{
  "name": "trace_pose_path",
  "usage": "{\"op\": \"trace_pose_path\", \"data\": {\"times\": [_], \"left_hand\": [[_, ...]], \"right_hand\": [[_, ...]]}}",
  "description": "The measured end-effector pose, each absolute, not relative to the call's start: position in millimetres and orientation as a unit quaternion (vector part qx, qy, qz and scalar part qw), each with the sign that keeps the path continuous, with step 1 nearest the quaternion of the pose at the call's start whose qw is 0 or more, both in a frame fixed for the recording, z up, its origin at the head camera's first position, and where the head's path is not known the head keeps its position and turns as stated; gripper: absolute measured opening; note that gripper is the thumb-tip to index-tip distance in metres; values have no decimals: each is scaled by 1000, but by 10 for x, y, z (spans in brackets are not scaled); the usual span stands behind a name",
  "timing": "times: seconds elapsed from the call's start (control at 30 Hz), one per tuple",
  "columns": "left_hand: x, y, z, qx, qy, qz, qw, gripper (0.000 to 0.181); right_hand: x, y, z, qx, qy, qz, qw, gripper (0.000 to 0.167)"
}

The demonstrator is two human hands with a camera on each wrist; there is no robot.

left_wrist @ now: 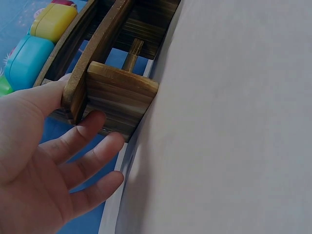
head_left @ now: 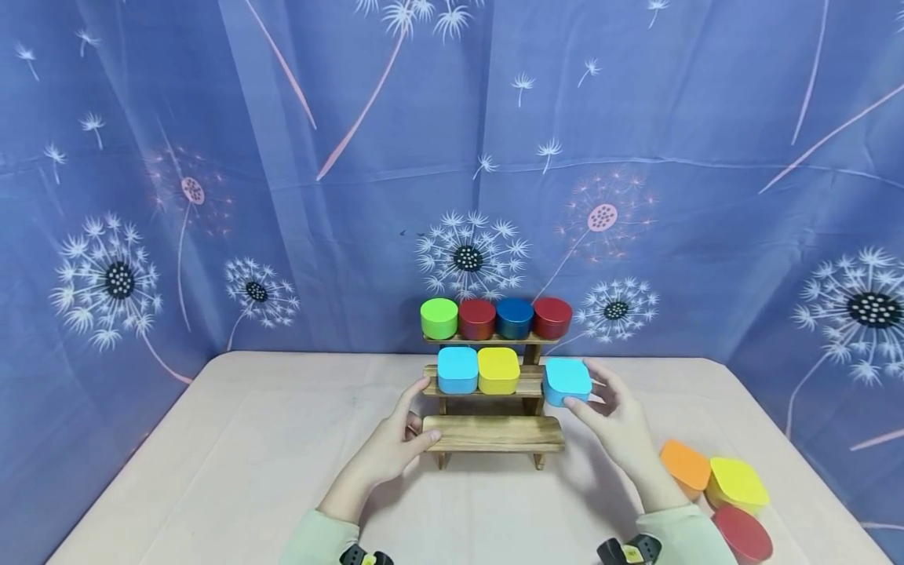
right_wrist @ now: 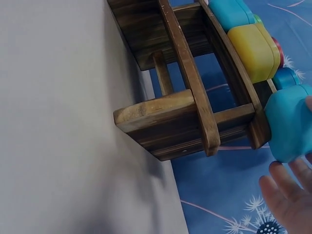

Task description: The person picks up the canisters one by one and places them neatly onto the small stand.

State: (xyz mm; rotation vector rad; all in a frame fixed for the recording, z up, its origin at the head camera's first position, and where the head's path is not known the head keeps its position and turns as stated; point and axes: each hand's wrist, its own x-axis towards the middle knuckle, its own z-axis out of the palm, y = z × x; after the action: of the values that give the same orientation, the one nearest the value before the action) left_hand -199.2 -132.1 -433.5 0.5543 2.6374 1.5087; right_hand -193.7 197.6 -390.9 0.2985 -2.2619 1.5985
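Pinching a light-blue box between thumb and fingers, the right hand has its grip drawn in around the box's right side, at the right end of the middle shelf. Whether the box touches that shelf, I cannot tell. The left hand has its grip loosely spread, thumb resting on the left end of the bottom shelf, index fingertip at the middle shelf's left end. Both shelves belong to a wooden stand toward the tabletop's back edge.

Left of the held box, a yellow box and another blue box stand side by side. Along the top shelf runs a row: a green tin, a red tin, a dark-blue tin and a dark-red tin.

Near the tabletop's right edge, beyond the right forearm, lie an orange box, a brighter yellow box and a red round box. Behind the back edge hangs a blue dandelion-print curtain.
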Motion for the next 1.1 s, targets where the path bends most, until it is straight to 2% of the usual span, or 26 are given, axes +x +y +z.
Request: {"op": "trace_pose_path", "data": {"times": [0.33,1.1], "left_hand": [[-1997,-1306,-4345,179,856,485,26,76],[-1991,-1308,-4331,164,857,487,25,78]], "right_hand": [[-1962,1914,-3935,133,-786,572,191,60],[-1982,1804,-3991,94,-805,553,194,53]]}}
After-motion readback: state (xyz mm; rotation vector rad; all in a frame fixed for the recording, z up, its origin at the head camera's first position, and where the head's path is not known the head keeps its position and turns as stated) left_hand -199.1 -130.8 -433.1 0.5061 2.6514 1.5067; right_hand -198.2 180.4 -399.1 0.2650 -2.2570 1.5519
